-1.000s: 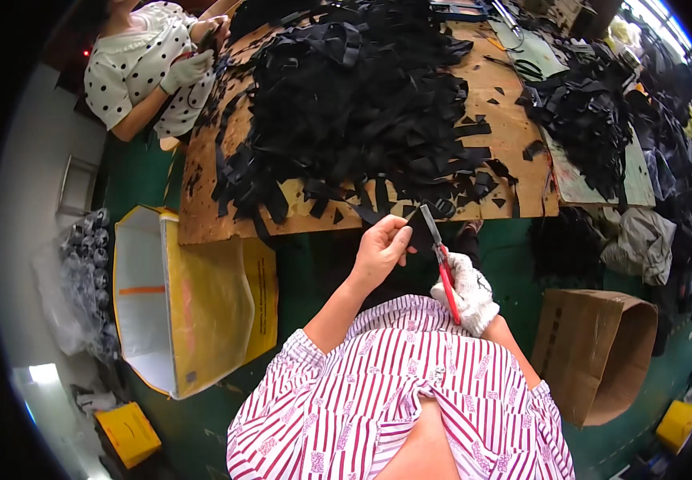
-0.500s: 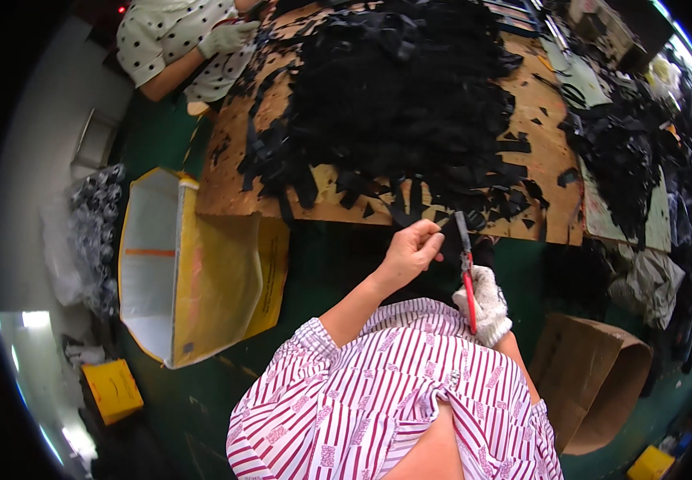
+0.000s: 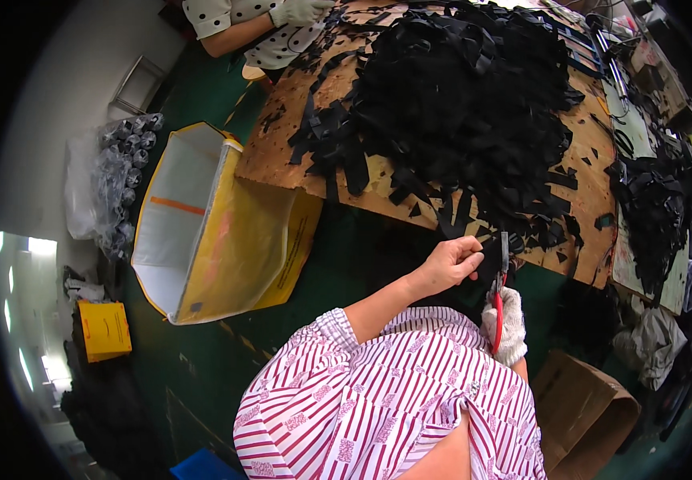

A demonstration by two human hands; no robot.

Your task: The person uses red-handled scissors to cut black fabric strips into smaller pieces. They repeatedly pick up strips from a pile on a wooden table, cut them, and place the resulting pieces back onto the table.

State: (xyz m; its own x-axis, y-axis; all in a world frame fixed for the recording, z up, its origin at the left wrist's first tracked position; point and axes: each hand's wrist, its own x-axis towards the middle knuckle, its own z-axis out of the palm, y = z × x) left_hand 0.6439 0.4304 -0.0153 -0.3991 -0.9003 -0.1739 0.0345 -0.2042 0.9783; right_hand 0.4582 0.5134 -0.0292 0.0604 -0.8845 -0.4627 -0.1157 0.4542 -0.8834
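My bare left hand (image 3: 451, 266) pinches the edge of a small black fabric piece (image 3: 491, 258) just off the table's near edge. To its right, my right hand (image 3: 509, 330) wears a white knit glove and is closed round red-handled shears (image 3: 498, 300). The shears' grey blades point away from me, up beside the black piece; whether the blades are parted I cannot make out. Beyond both hands, a broad heap of black fabric strips and scraps (image 3: 458, 96) covers much of the wooden table (image 3: 282, 152).
A large yellow bin with a white inside (image 3: 222, 240) stands against the table's left corner. A cardboard box (image 3: 586, 408) is on the floor at right. More black scraps (image 3: 658, 200) lie on a side surface. Across the table, a co-worker's gloved hand (image 3: 302, 11) shows.
The whole view has turned and shifted, so the table and bin sit differently in the picture. My two hands stay close together, with the shears still in the right one.
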